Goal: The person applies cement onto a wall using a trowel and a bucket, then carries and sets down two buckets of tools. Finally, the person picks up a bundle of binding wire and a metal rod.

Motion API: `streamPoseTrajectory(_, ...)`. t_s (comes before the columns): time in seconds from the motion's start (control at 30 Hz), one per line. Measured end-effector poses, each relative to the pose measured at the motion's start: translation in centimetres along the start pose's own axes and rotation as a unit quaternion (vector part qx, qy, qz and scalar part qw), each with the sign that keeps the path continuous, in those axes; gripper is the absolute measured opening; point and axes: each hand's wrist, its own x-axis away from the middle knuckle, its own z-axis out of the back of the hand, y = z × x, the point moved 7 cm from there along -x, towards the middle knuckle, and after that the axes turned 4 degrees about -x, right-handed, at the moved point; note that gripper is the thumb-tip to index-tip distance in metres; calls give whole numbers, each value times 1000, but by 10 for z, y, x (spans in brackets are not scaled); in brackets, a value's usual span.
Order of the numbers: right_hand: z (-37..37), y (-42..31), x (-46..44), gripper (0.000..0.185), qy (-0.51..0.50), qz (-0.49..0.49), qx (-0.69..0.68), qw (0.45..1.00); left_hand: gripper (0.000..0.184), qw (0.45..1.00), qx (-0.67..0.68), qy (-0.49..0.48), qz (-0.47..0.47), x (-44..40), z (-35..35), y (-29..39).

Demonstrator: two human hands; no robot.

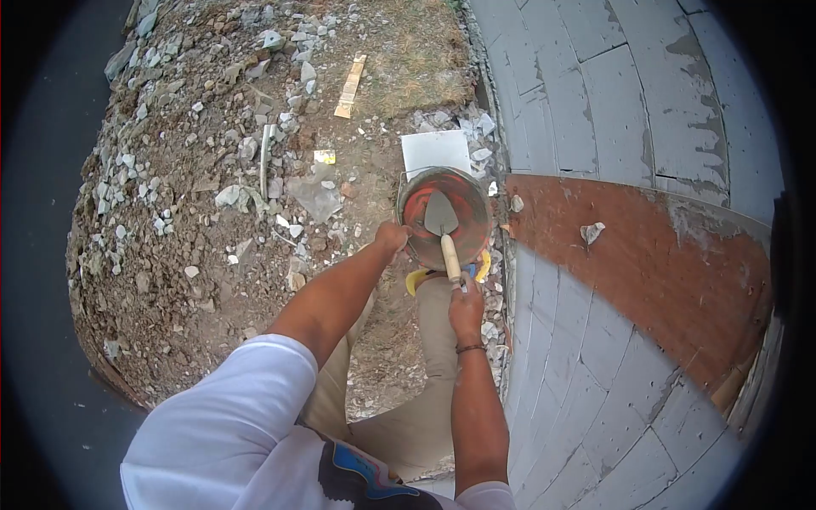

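My right hand [466, 308] is closed around the wooden handle of a pointed trowel [440, 212]. The blade lies over the mouth of a round bucket [484, 194], its tip towards the far side. Reddish-orange patches show on the bucket's inner wall, along with grey smears. My left hand [392, 240] is closed at the bucket's left edge; whether it grips the rim or a handle there is too small to tell. My leg and a yellow-edged shoe [414, 281] are just below the bucket, partly hidden by it.
A grey block wall [586, 102] runs along the right, with a reddish-brown board [629, 242] against it. Behind the bucket lies a white sheet [435, 152]. Rubble and soil [183, 217] cover the ground on the left, with a wood strip [350, 87] and a pale pipe piece [265, 161].
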Motion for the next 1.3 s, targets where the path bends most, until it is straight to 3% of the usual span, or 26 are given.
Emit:
streamPoseTrajectory(0.03,1,11,0,41,6,-48,-87,995,26,1000,6,2,7,-13,-6,0)
streamPoseTrajectory(0.13,-12,75,7,34,64,-85,-115,988,24,997,60,-57,9,-44,-27,2)
streamPoseTrajectory(0.2,-18,97,10,33,52,-72,-115,989,32,984,107,-137,36,-63,-39,-18)
streamPoseTrajectory(0.23,-16,94,13,33,35,-115,-145,982,32,984,117,-129,39,-64,-36,-25)
streamPoseTrajectory(0.3,-6,67,17,30,-2,-190,-205,960,48,982,84,-131,102,-50,-26,-41)
streamPoseTrajectory(0.4,12,28,10,29,-13,-191,-236,953,66,986,81,-106,103,-17,4,-55)
streamPoseTrajectory(0.5,26,-22,2,28,-32,-157,-206,965,73,988,76,-105,79,35,60,-61)
streamPoseTrajectory(0.57,32,-66,1,29,-80,-124,-203,968,77,976,-210,18,-51,10,103,-108)
streamPoseTrajectory(0.63,29,-121,3,31,-126,-94,-182,971,75,964,-219,83,-130,37,148,-134)
streamPoseTrajectory(0.7,21,-153,0,37,-166,-19,-97,981,59,989,-112,96,-7,128,218,-124)
streamPoseTrajectory(0.83,-35,-238,13,50,-261,167,13,951,48,983,-47,166,70,201,301,-189)
streamPoseTrajectory(0.87,-51,-253,19,56,-296,152,61,941,48,978,-2,195,80,210,311,-213)
streamPoseTrajectory(0.93,-85,-302,43,49,-404,272,144,861,47,961,74,249,92,216,331,-261)
streamPoseTrajectory(1.0,-98,-344,44,35,-353,314,232,850,46,936,165,284,129,236,327,-305)
streamPoseTrajectory(1.03,-103,-354,26,21,-349,301,178,869,45,939,149,290,111,262,323,-312)
streamPoseTrajectory(1.07,-105,-388,45,35,-373,310,170,858,45,942,128,297,92,280,319,-320)
streamPoseTrajectory(1.1,-107,-414,49,37,-397,308,169,848,45,936,104,316,114,264,300,-342)
streamPoseTrajectory(1.2,-134,-499,88,38,-438,315,137,830,45,888,241,363,147,297,273,-376)
streamPoseTrajectory(1.23,-146,-516,101,18,-405,344,64,844,45,873,265,378,155,304,272,-387)
streamPoseTrajectory(1.3,-179,-515,104,21,-418,338,99,837,46,871,250,391,161,317,256,-399)
